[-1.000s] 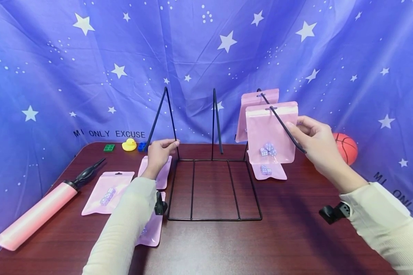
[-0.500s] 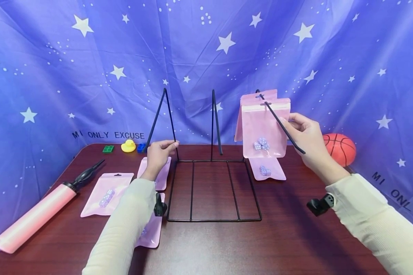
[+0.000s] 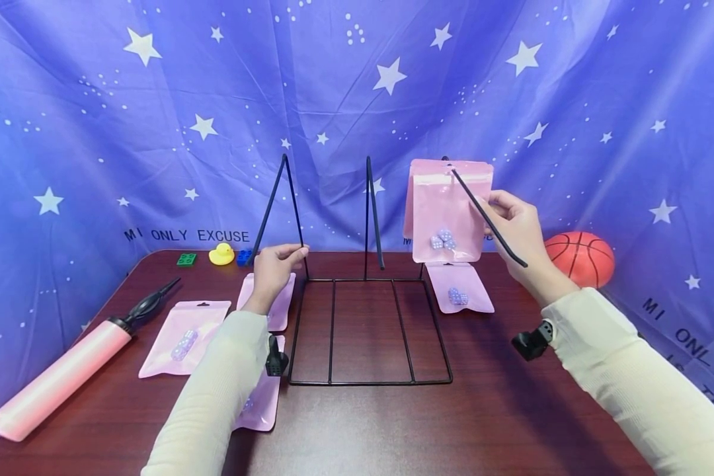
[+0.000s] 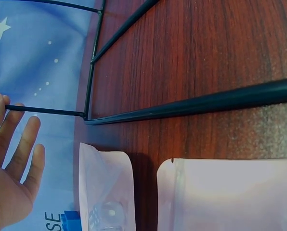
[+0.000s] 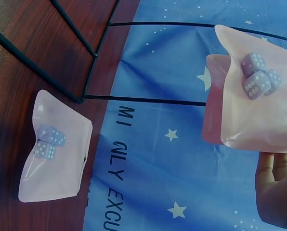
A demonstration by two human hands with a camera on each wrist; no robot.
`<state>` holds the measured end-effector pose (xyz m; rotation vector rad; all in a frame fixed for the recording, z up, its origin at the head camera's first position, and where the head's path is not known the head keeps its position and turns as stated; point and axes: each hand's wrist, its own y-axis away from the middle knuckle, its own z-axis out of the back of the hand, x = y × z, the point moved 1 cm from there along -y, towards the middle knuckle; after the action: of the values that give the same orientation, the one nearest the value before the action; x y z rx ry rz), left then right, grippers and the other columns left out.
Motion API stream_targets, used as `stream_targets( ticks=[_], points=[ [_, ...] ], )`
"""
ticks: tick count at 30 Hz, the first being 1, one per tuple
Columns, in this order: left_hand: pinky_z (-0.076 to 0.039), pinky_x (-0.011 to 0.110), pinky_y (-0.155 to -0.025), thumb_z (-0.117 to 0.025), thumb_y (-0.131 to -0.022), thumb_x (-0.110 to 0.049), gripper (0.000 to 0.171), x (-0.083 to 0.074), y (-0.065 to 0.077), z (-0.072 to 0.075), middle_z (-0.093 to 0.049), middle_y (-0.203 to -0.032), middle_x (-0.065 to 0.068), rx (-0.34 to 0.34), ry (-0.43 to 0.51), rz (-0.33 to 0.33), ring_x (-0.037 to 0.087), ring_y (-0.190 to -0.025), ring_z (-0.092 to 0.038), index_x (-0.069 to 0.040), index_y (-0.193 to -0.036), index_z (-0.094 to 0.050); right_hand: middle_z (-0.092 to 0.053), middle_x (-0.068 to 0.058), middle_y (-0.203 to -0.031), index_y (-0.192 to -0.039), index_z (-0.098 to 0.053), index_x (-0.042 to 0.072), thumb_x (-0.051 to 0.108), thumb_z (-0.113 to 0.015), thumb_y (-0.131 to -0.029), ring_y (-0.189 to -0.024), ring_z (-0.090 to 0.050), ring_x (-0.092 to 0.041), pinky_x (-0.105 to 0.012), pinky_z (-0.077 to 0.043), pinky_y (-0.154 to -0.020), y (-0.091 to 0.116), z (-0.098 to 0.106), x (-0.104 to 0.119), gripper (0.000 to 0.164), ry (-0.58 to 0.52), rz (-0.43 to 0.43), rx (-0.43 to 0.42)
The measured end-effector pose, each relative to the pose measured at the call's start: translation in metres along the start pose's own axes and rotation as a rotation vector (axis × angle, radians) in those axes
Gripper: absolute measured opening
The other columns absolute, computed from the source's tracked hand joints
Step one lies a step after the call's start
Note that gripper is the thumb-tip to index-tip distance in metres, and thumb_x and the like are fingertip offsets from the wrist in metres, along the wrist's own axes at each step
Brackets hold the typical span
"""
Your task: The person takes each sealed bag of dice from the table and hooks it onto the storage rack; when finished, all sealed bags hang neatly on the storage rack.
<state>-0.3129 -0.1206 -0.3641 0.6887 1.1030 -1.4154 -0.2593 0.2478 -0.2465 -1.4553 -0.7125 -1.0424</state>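
A black wire rack [image 3: 371, 381] with three slanting prongs stands on the table. My left hand [image 3: 272, 272] pinches its left upright between thumb and forefinger; in the left wrist view the other fingers of that hand [image 4: 11, 159] spread loosely. My right hand [image 3: 519, 225] pinches the right edge of a pink zip pouch [image 3: 449, 211] of dice, which hangs by its top hole on the right prong. Close behind it hangs another pink pouch [image 5: 215, 98], mostly covered. In the right wrist view, dice [image 5: 259, 79] show through the front pouch's clear window.
A pink pouch [image 3: 470, 281] of dice lies right of the rack; several more, including one pouch [image 3: 184, 330], lie left. Further left is a pink hand pump [image 3: 65, 377]. Behind are a rubber duck [image 3: 222, 254], a green brick [image 3: 186, 258], a blue brick [image 3: 244, 257] and an orange ball [image 3: 583, 259].
My right hand has slid the front pouch back along the right prong, leftward and away from me, up close to the pouch behind. My left hand stays on the upright.
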Motion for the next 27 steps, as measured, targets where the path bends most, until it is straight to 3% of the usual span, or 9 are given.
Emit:
stream_targets(
  ticks=[4, 10, 19, 27],
  points=[
    [-0.058, 0.043, -0.085, -0.070, -0.099, -0.023, 0.029, 0.000, 0.001, 0.000, -0.073, -0.112, 0.017, 0.003, -0.012, 0.005, 0.033, -0.094, -0.075, -0.004, -0.119, -0.075, -0.067, 0.008, -0.066, -0.084, -0.072, 0.021, 0.008, -0.073, -0.094, -0.054, -0.054, -0.001, -0.014, -0.047, -0.054, -0.003, -0.002, -0.003, 0.016, -0.010, 0.012, -0.013],
    [-0.058, 0.042, -0.085, -0.071, -0.098, -0.024, 0.029, 0.001, 0.001, 0.001, -0.074, -0.112, 0.016, 0.004, -0.014, 0.009, 0.032, -0.094, -0.075, -0.005, -0.119, -0.076, -0.064, 0.012, -0.063, -0.084, -0.069, 0.020, 0.012, -0.073, -0.095, -0.053, -0.051, 0.000, -0.014, -0.046, -0.054, -0.007, -0.009, -0.007, 0.014, 0.079, 0.017, -0.054],
    [-0.058, 0.042, -0.087, -0.070, -0.099, -0.026, 0.029, 0.000, 0.002, 0.001, -0.074, -0.113, 0.015, 0.005, -0.018, 0.024, 0.031, -0.095, -0.075, -0.007, -0.120, -0.076, -0.062, 0.015, -0.061, -0.087, -0.066, 0.012, 0.016, -0.073, -0.095, -0.056, -0.053, 0.002, -0.015, -0.047, -0.055, -0.008, -0.021, -0.007, 0.012, 0.108, -0.009, -0.125],
    [-0.058, 0.042, -0.088, -0.071, -0.098, -0.026, 0.030, 0.000, 0.000, 0.001, -0.074, -0.113, 0.015, 0.001, -0.015, 0.029, 0.031, -0.095, -0.075, -0.007, -0.120, -0.076, -0.064, 0.015, -0.066, -0.091, -0.065, 0.009, 0.017, -0.072, -0.096, -0.057, -0.055, 0.000, -0.015, -0.046, -0.054, -0.008, -0.017, -0.006, 0.012, 0.145, 0.004, -0.115]
  ],
)
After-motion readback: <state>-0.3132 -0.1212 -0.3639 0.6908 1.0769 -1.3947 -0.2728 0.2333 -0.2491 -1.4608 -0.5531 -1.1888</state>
